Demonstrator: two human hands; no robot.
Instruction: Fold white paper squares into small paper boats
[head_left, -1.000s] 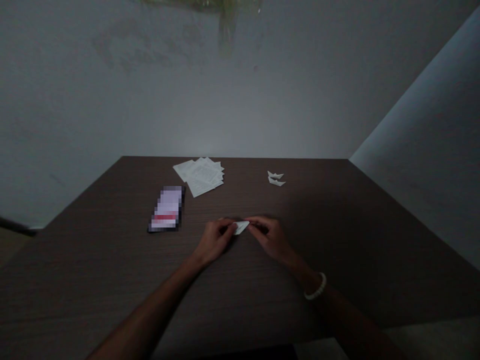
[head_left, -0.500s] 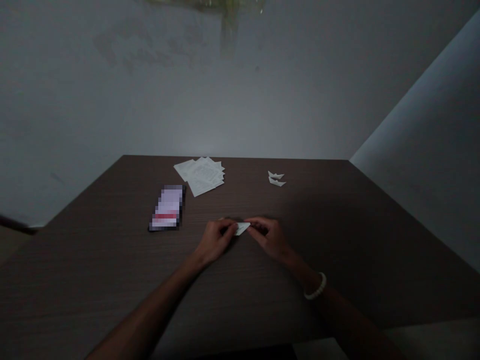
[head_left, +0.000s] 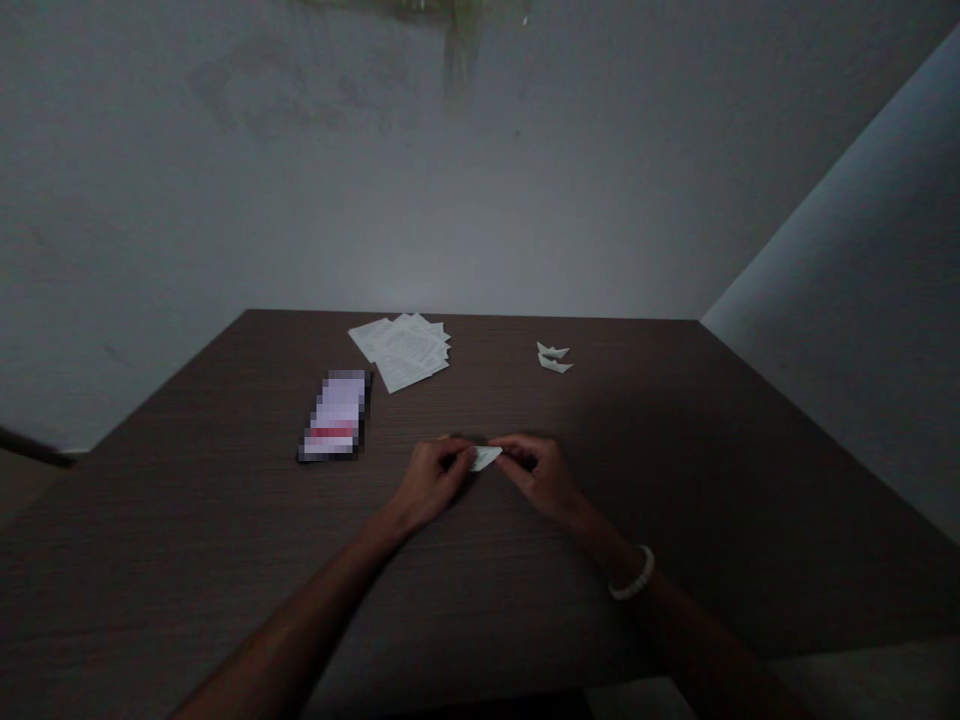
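Observation:
Between my two hands is a small piece of folded white paper (head_left: 486,458), roughly triangular in what shows of it. My left hand (head_left: 431,477) pinches its left end between thumb and fingers. At the right tip, the thumb and fingers of my right hand (head_left: 541,475) close on the paper. Parts of the paper are hidden under the fingertips. Farther back on the right lie two small folded paper boats (head_left: 555,359), close beside each other.
The brown wooden table (head_left: 225,560) meets a grey wall (head_left: 480,220) at its far edge. A fanned stack of printed paper sheets (head_left: 409,350) lies at the back left. Nearer, left of my hands, lies a phone (head_left: 335,415) with a blurred-out screen.

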